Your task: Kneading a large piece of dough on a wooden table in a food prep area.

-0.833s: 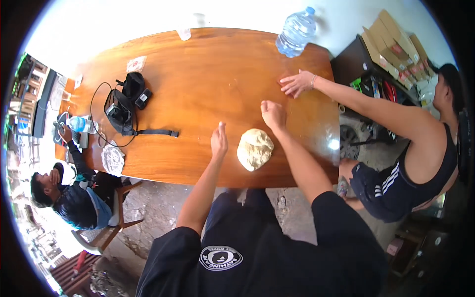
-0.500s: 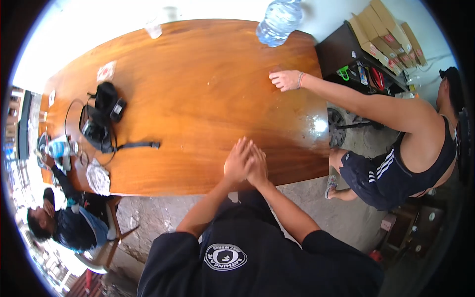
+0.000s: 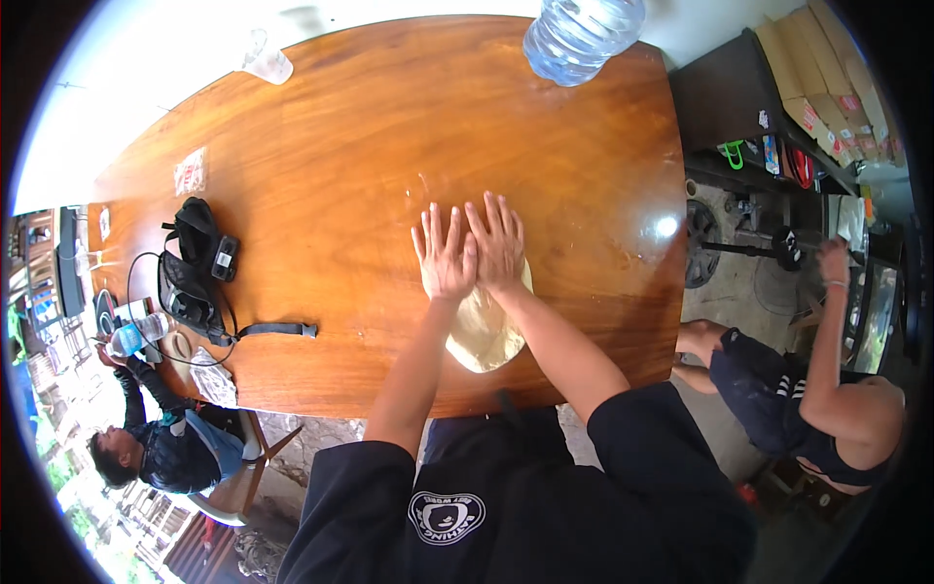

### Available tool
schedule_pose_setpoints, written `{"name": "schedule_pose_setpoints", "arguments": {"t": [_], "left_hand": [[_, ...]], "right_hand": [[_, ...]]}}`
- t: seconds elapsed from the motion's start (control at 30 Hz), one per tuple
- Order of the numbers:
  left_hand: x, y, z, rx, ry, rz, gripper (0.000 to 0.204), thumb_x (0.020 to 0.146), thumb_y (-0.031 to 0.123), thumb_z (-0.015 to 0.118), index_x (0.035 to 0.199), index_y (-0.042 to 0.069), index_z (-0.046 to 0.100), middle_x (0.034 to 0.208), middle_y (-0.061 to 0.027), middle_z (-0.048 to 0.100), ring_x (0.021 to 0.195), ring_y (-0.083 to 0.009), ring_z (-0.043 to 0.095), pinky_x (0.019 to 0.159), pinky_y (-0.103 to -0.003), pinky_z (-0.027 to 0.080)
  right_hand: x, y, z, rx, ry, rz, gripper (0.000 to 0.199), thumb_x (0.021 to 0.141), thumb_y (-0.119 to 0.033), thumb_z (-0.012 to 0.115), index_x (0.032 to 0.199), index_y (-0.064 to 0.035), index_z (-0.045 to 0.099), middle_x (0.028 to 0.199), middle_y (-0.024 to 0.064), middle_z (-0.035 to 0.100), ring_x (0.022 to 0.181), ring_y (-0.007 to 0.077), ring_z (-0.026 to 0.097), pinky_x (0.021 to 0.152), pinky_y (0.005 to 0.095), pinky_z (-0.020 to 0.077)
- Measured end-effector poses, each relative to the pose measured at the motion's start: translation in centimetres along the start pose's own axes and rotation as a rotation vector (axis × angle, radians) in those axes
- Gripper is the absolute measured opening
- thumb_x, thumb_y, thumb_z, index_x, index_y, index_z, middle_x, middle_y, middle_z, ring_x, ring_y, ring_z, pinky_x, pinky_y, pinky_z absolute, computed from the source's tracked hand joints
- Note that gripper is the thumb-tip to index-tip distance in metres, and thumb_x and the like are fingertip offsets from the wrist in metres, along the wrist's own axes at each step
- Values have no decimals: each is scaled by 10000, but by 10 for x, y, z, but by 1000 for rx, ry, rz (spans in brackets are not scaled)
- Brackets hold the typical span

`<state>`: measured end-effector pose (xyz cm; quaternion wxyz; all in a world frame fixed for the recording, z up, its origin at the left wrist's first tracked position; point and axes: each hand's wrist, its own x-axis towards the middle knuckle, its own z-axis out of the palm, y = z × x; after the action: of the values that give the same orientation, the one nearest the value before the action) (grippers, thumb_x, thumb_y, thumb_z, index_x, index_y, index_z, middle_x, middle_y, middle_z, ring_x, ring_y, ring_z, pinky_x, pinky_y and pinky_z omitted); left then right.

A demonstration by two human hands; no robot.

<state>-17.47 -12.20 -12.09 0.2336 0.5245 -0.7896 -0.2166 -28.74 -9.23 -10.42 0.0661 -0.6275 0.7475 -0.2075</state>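
Here, much of the pale, soft oval lump of dough (image 3: 484, 331) is hidden: its far end lies under the left hand (image 3: 446, 255) and the right hand (image 3: 498, 245), so only the near, rounded part shows. Its long axis runs from the near edge of the glossy brown wooden bench (image 3: 389, 127) toward the far edge, tilted slightly right, and it sits close to the near edge, right of the middle. Both hands lie flat, side by side and touching, fingers spread and stretched out, palms pressing on the dough; neither grip is clenched around anything.

The clear ribbed plastic water bottle (image 3: 582, 34) at the far right corner is cut off by the picture's rim. A small clear plastic cup (image 3: 265, 64) lies near the far edge. A flat clear packet with red print (image 3: 190, 171) rests toward the left end, its marks too small to make out. A black strapped pouch with a cable (image 3: 197, 273) lies by the left near edge.
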Motion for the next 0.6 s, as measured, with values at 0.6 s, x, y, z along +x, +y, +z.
{"name": "schedule_pose_setpoints", "arguments": {"t": [0.6], "left_hand": [[-246,15,-82,-382,-352,72,605,994,272,489,1520,16,331,1562,-219,321,1463,-408,253,1213,-480,172]], "right_hand": [[-182,-33,-1,54,178,41,732,982,-404,451,1477,113,296,1543,309,301,1448,442,267,1196,527,184]]}}
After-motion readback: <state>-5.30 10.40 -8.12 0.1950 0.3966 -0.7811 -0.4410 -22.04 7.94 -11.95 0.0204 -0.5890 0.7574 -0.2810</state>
